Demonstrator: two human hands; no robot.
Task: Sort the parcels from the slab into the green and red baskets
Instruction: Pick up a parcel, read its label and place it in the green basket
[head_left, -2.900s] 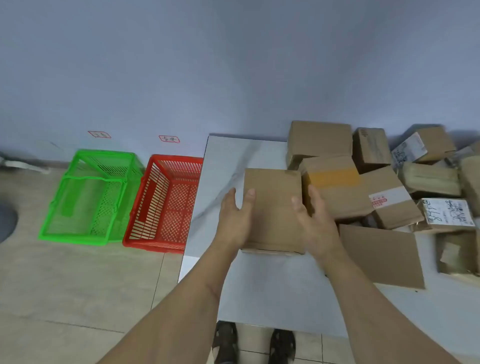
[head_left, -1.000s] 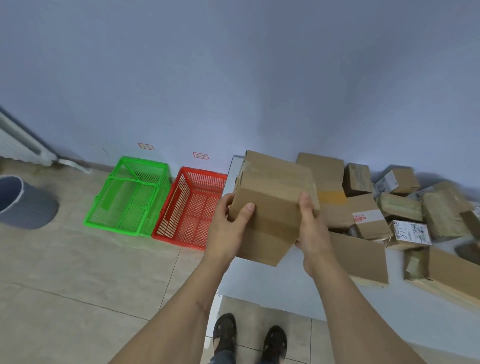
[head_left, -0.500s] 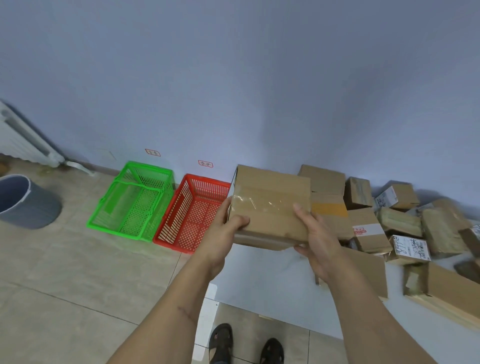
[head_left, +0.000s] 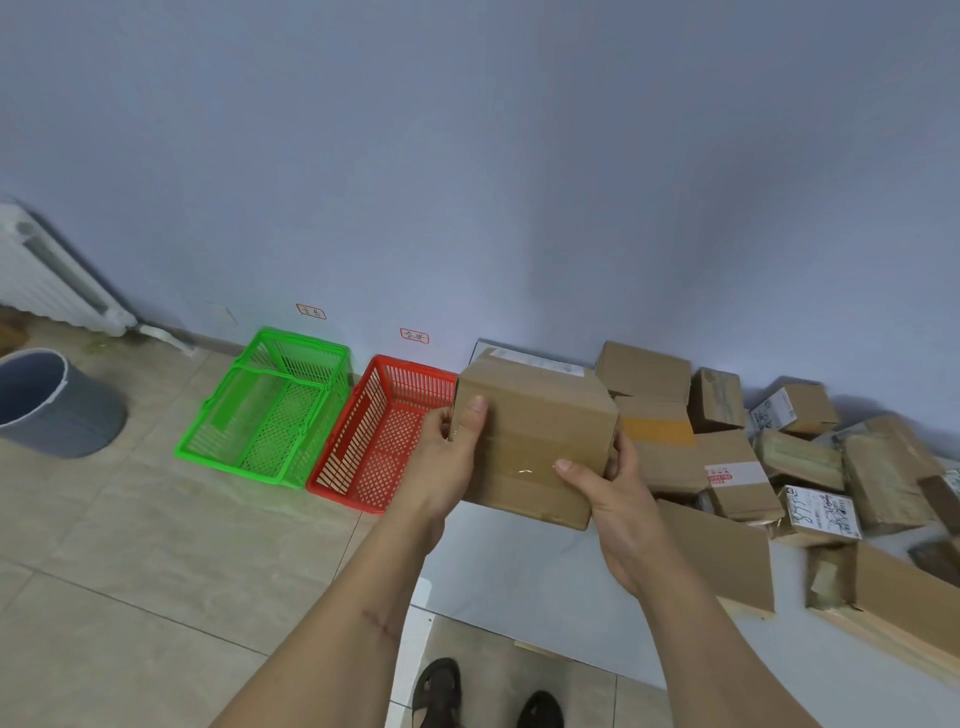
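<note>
I hold a brown cardboard parcel (head_left: 540, 431) in the air above the left end of the white slab (head_left: 519, 577). My left hand (head_left: 447, 457) grips its left side with the thumb on top. My right hand (head_left: 608, 499) grips its lower right corner. A strip of clear tape crosses the box face and a white label shows on its far edge. The red basket (head_left: 384, 441) stands on the floor just left of the parcel, and the green basket (head_left: 270, 410) stands beside it further left. Both baskets look empty.
Several more cardboard parcels (head_left: 737, 452) lie heaped on the slab to the right, against the blue wall. A grey bucket (head_left: 52, 405) and a white radiator (head_left: 47, 275) are at the far left. Two small labels (head_left: 414, 336) are stuck to the wall above the baskets. My feet (head_left: 488, 696) show below.
I lifted the parcel off the slab and turned it in both hands; it is now tilted with a long face toward me, slightly further left near the red basket.
</note>
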